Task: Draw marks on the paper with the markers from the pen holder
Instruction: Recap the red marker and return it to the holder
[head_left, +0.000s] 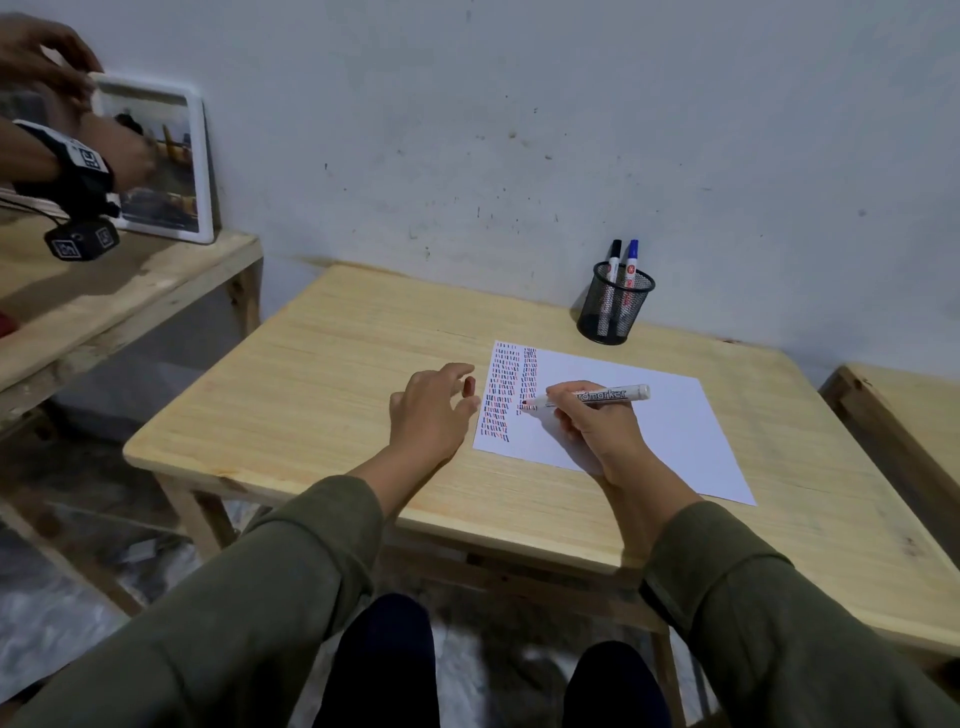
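Observation:
A white sheet of paper (660, 415) lies on the wooden table (322, 374), with columns of short red, blue and black marks along its left part. My right hand (597, 426) grips a white marker (597, 396), its uncapped tip touching the paper at the foot of the second column. My left hand (431, 410) rests on the table just left of the paper, fingers spread, its thumb holding what looks like a red cap (469, 386). A black mesh pen holder (614, 302) stands behind the paper near the wall, holding a black-capped marker (614, 260) and a blue-capped marker (631, 260).
A second wooden table (104, 312) stands at the left with a white-framed tablet (156, 156) leaning on the wall. Another person's hands (62, 104), one wearing a black wrist device, are at the tablet. A third table's edge (904, 415) shows at the right.

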